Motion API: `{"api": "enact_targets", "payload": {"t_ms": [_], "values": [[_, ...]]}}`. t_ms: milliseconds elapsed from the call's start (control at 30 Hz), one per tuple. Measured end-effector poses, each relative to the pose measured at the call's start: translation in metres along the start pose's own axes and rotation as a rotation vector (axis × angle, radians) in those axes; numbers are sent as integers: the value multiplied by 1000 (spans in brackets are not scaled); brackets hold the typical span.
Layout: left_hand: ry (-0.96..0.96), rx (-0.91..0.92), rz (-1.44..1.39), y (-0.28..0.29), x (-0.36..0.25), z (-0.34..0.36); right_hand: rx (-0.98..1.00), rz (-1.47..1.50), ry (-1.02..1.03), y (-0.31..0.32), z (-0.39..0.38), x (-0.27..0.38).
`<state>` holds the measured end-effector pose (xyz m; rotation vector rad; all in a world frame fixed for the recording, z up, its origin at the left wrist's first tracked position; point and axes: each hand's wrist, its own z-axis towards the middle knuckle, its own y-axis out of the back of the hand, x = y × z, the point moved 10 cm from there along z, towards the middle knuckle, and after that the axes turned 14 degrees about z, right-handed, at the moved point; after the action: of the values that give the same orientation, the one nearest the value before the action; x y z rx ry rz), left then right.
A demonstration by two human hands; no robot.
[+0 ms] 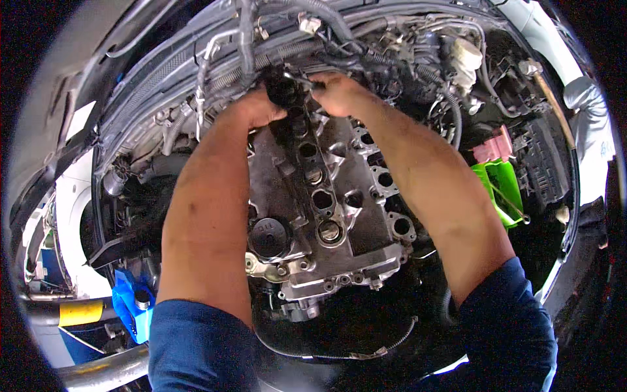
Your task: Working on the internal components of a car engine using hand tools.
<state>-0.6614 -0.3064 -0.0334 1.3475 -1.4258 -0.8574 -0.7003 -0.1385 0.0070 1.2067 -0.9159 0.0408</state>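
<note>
At twelve o'clock on the engine [346, 222], the left hand [263, 109] and right hand [339, 95] are held half-curled beside a black part [281, 89]; any grip cannot be told.

Hands [336, 96] at far end of engine [275, 179], grip unclear, blue jug [132, 317] left

The engine bay [153, 78] carries a grey metal engine [366, 228].

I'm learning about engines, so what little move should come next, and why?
Perhaps ease the left hand back for a clearer look: at the far end of the engine, it is close to a dark part, and some fingers are hidden.
</note>
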Motion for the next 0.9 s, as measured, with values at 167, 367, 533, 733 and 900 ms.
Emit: {"api": "enact_targets", "payload": {"t_ms": [167,367,533,733,900], "values": [[106,29,-123,35,-14,-24,-106,220,-69,1,9,-8],[173,41,-233,34,-8,-17,-107,409,-178,-8,12,-12],[155,34,-288,16,6,4,-109,304,-107,-10,21,-8],[160,37,-321,13,11,9,-77,-45,39,-14,28,0],[146,7,-290,21,6,5,79,-286,121,-35,34,1]]}}
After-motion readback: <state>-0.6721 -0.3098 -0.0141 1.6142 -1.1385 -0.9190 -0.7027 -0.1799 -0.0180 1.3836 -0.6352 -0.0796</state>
